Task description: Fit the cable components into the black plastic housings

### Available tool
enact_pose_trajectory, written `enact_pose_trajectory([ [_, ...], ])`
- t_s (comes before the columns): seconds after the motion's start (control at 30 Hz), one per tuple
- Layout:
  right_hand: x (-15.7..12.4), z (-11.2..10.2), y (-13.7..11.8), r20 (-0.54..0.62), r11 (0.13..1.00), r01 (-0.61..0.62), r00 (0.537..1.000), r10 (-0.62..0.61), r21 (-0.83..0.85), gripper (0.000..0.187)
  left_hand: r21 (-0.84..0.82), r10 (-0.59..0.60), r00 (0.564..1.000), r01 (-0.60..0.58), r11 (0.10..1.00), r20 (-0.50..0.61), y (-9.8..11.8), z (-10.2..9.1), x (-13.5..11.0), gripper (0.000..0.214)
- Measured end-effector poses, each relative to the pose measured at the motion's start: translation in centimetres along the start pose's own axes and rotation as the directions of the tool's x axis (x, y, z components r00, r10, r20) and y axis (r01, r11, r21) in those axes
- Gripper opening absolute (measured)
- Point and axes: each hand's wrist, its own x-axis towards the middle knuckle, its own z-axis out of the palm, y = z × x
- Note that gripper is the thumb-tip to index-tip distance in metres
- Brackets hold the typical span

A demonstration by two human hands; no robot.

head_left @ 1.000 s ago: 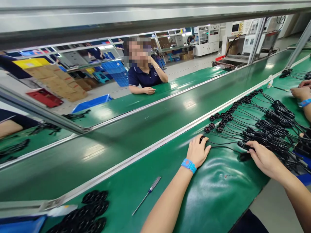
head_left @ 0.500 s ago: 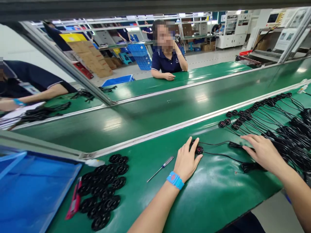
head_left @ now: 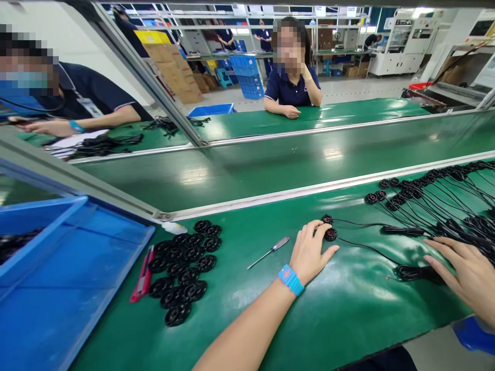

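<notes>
My left hand [head_left: 310, 252], with a blue wrist strap [head_left: 290, 280], rests on the green mat, its fingers curled onto a small round black part [head_left: 330, 235] with a thin cable. My right hand [head_left: 466, 270] lies flat with fingers spread beside a coiled black cable bundle [head_left: 415, 272]. A row of the same wired round parts [head_left: 410, 190] stretches off to the right. Several black discs [head_left: 181, 268] are piled to the left, and a small screwdriver [head_left: 268, 252] lies between them and my left hand.
A blue tray [head_left: 58, 278] stands at the left, with a red cutter [head_left: 141, 268] beside it. A conveyor belt [head_left: 270, 165] runs across the middle. Two people sit on the far side, one at the left with cables [head_left: 100, 146], one opposite.
The view has swung left, bringing the blue tray and black discs further in. My left hand stays on the round part; my right hand has slid right and lower, next to the cable bundle.
</notes>
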Motion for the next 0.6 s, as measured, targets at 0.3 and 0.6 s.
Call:
enact_pose_trajectory([
  [0.3, 4.6, 4.3, -1.3, 0.032, 0.993, -0.030, 0.999, 0.034, -0.118, 0.031, -0.013, 0.003, 1.000, -0.003, 1.000, 0.019, -0.7, 0.0, 0.0, 0.044],
  [0.6, -1.5, -0.1, -1.4, 0.033, 0.998, 0.033, 0.999, -0.035, 0.060, 0.056, -0.065, -0.016, 0.999, 0.018, 0.998, 0.030, -0.4, 0.2, 0.2, 0.045],
])
